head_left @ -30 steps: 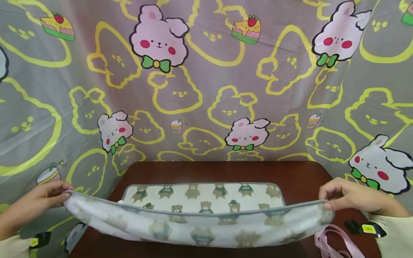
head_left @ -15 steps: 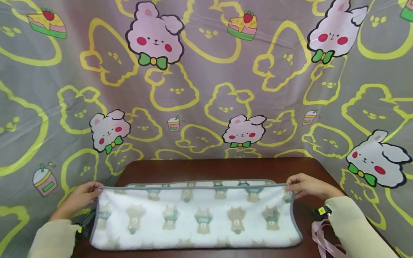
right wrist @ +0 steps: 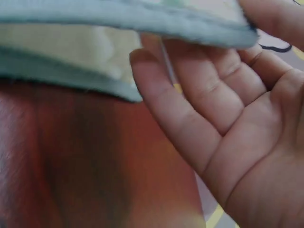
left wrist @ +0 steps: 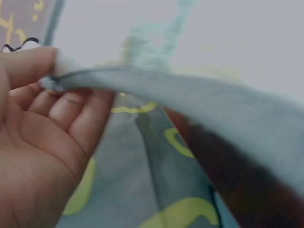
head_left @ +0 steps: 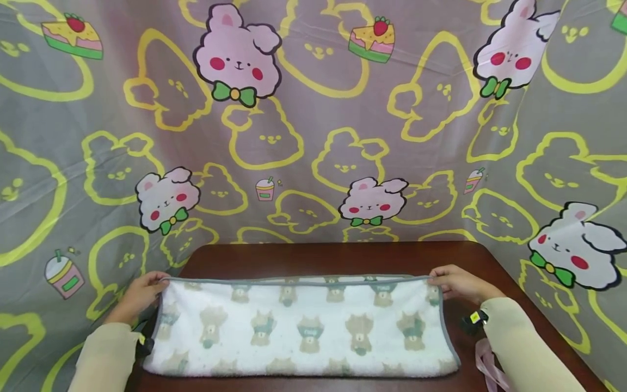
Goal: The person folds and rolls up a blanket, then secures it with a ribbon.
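A white, fuzzy towel [head_left: 308, 332] with brown bears and grey edging lies doubled over, its printed bears upside down to me. My left hand [head_left: 142, 294] pinches its far left corner between thumb and fingers. At the far right corner my right hand [head_left: 458, 284] does likewise. In the left wrist view the thumb of the left hand [left wrist: 52, 123] presses on the grey trim [left wrist: 190, 90] from above, fingers beneath. The right wrist view has the right hand [right wrist: 228, 104] under the trimmed corner, with a lower layer of the towel [right wrist: 71, 52] showing below it.
The towel is on a dark red-brown table [head_left: 343, 258] with rounded far corners. A pink ribbon [head_left: 490, 362] lies by the right forearm. Grey cloth [head_left: 313, 125] printed with rabbits surrounds the table at the back and sides.
Both hands have carried the towel's gripped edge forward and inward, laying this part over the far part. In the last half second they shifted only slightly, the left hand moving right.
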Tool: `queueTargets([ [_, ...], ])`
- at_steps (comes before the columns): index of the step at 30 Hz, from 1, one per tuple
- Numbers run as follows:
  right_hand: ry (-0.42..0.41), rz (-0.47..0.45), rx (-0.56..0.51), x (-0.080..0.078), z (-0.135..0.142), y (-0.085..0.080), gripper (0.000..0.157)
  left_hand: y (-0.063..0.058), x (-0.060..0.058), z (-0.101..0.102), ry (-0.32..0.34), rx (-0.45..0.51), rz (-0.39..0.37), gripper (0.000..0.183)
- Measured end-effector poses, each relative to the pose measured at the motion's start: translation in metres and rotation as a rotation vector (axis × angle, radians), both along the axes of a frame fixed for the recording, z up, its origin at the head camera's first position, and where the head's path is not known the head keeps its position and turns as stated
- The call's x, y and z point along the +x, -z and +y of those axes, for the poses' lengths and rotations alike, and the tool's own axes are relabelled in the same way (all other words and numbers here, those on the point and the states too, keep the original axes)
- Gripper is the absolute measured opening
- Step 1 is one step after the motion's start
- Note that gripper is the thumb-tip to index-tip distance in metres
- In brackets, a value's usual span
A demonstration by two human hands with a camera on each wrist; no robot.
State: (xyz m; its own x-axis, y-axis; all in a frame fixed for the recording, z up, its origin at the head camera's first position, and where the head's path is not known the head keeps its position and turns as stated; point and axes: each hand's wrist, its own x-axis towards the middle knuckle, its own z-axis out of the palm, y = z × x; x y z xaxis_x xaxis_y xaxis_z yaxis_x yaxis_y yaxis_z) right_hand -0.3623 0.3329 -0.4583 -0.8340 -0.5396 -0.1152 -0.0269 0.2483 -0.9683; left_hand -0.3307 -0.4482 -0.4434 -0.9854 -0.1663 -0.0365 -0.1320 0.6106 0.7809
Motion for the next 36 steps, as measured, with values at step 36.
queueTargets([
  [36, 0.511, 0.368, 0.502, -0.035, -0.046, 0.050, 0.030, 0.057, -0.045, 0.007, -0.060, -0.083, -0.014, 0.035],
])
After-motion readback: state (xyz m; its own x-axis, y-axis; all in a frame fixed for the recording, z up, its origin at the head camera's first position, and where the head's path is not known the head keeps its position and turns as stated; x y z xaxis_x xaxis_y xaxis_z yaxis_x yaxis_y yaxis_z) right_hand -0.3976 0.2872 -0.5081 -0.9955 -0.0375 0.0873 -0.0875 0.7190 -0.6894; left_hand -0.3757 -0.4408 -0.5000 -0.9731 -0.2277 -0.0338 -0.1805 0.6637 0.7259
